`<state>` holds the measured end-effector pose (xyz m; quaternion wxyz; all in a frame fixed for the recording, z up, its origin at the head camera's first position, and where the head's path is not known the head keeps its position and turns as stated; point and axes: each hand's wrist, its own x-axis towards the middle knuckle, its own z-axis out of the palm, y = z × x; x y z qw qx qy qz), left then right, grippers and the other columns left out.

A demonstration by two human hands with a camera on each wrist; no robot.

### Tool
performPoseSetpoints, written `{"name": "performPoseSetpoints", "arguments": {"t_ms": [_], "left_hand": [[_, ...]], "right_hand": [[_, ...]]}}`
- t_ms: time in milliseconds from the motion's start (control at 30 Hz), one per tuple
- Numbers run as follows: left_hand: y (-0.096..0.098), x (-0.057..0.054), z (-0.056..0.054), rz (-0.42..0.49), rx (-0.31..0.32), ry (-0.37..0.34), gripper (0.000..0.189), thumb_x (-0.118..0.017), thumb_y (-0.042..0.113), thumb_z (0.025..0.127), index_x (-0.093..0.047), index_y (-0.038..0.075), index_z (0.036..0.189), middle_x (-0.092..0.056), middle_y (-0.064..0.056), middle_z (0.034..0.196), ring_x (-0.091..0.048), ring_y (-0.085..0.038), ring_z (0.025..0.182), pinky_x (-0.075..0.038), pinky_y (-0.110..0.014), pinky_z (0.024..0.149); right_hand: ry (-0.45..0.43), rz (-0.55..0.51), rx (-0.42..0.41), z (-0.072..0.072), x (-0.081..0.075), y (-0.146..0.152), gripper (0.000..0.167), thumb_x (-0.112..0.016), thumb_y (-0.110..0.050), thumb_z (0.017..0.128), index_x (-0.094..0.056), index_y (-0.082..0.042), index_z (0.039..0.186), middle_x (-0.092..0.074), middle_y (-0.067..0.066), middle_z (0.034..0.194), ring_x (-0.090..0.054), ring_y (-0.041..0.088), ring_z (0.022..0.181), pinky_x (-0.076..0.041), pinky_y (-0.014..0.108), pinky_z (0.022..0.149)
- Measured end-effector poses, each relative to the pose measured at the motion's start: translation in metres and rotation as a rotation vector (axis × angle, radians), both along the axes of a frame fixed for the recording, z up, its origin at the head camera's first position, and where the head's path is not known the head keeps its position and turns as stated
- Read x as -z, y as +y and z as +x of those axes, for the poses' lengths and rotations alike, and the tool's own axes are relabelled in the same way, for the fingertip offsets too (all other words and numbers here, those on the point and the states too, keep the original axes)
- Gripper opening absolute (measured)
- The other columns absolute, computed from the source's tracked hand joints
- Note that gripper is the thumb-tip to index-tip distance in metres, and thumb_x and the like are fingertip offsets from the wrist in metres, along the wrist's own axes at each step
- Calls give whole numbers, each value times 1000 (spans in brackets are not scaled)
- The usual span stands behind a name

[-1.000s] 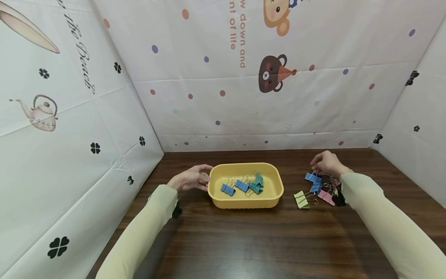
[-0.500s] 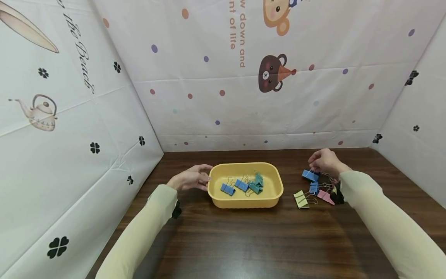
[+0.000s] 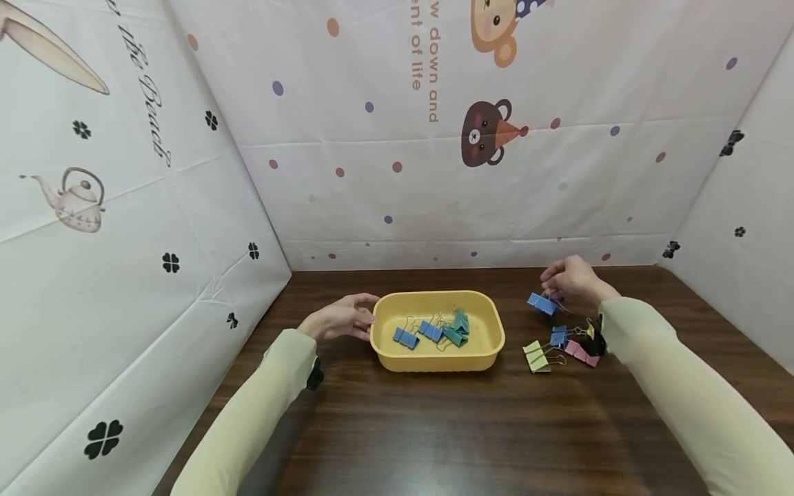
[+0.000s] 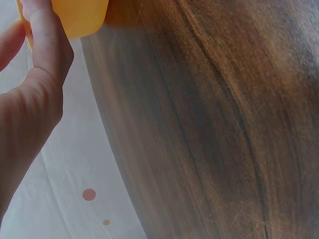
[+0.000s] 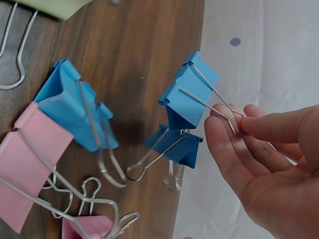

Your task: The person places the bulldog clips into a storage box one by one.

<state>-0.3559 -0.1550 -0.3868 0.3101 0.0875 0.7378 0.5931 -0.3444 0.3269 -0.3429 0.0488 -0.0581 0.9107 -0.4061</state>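
A yellow plastic tray [image 3: 434, 362] sits on the table, with several blue and green binder clips inside it. My left hand [image 3: 340, 319] grips its left rim, the thumb and fingers on either side of the wall in the left wrist view. At the right, my right hand [image 5: 269, 154] pinches the wire handle of a blue binder clip [image 5: 192, 92] between thumb and fingers, over the back of the table. Another blue binder clip [image 5: 177, 147] shows just beneath the held one in the right wrist view.
Below my right hand lies a loose pile: a blue clip [image 3: 559, 337], a pink clip [image 3: 581, 353] and a light green clip [image 3: 536, 357], with more partly behind my right cuff. White printed sheeting [image 3: 384, 200] rises behind the dark wooden table [image 3: 422, 427] and along both sides.
My right hand has moved up and left, carrying the blue binder clip away from the pile. My left hand and the tray have stayed in place.
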Motion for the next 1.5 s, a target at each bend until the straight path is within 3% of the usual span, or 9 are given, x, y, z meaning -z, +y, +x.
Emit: {"name": "performPoseSetpoints", "arguments": {"t_ms": [533, 933, 1167, 1333, 1500], "left_hand": [[-1, 0, 0, 1, 9, 7, 60, -54, 3, 96, -29, 12, 149, -55, -28, 127, -67, -22, 90, -60, -37, 78], [-1, 1, 0, 5, 4, 6, 59, -54, 2, 96, -29, 12, 148, -56, -29, 125, -67, -22, 88, -60, -35, 75], [0, 2, 0, 9, 2, 2, 60, -54, 2, 96, -29, 12, 149, -57, -28, 123, -67, -21, 86, -60, -35, 75], [0, 1, 0, 2, 6, 6, 60, -54, 2, 96, -29, 12, 149, -55, -28, 126, -67, -22, 88, -60, -36, 77], [0, 0, 0, -2, 4, 8, 59, -54, 2, 96, -29, 12, 148, -56, -27, 125, -67, -22, 89, -60, -36, 77]], "right_hand": [[38, -12, 23, 2, -19, -20, 23, -57, 3, 92, -59, 18, 109, -72, 11, 82, -69, 18, 70, -61, 39, 70], [67, -15, -11, 2, -26, -41, 23, -58, 3, 91, -60, 18, 107, -71, 24, 86, -70, 21, 70, -61, 41, 71], [67, -37, -65, 4, -32, -57, 21, -55, 5, 93, -60, 17, 109, -70, 23, 90, -71, 22, 75, -60, 29, 65], [60, -49, -79, 4, -37, -69, 22, -56, 5, 92, -60, 16, 110, -72, 15, 87, -71, 23, 76, -61, 33, 69], [51, -64, -97, 2, -38, -81, 20, -58, 6, 91, -60, 17, 107, -72, 15, 85, -70, 23, 74, -61, 38, 73]]}}
